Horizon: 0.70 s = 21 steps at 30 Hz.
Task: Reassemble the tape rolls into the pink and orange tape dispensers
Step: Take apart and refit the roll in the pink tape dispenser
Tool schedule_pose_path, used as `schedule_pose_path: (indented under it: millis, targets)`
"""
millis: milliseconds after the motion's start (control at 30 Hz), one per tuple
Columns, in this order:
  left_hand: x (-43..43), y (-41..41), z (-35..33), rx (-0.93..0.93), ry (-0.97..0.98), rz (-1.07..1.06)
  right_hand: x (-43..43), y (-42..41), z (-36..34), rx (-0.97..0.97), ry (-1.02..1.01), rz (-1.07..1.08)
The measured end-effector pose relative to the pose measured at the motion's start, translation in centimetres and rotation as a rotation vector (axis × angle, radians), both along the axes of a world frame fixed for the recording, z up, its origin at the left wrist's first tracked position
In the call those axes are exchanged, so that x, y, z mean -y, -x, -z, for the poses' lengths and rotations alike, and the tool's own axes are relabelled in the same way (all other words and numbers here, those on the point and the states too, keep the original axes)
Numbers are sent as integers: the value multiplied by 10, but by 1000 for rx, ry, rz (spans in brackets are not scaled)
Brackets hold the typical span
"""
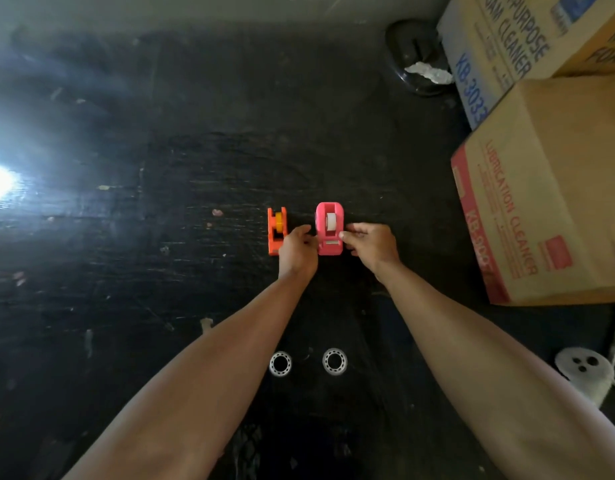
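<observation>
A pink tape dispenser [329,223] stands on the dark table with a white spool in its cradle. My left hand [296,251] grips its left side and my right hand [370,245] pinches its right side near the cutter end. Just to the left stands an orange tape dispenser [275,230] with a yellow spool in it, partly behind my left hand. Two clear tape rolls [280,363] [334,361] lie flat on the table nearer to me, between my forearms.
Cardboard boxes [548,188] are stacked along the right edge. A dark round holder [416,57] with white crumpled material sits at the back right. A white spool of thread [588,374] stands at the lower right. Bright glare lies on the left of the table.
</observation>
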<state>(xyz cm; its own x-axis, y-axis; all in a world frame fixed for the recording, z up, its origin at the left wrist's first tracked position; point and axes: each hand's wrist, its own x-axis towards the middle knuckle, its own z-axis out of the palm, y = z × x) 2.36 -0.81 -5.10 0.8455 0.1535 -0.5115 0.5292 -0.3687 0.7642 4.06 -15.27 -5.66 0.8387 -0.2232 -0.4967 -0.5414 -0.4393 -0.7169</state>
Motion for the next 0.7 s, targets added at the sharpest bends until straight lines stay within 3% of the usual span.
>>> schedule_pose_path:
  millis: [700]
  targets:
    - [9, 13, 21, 41, 5, -134, 2, 11, 13, 20, -79, -1]
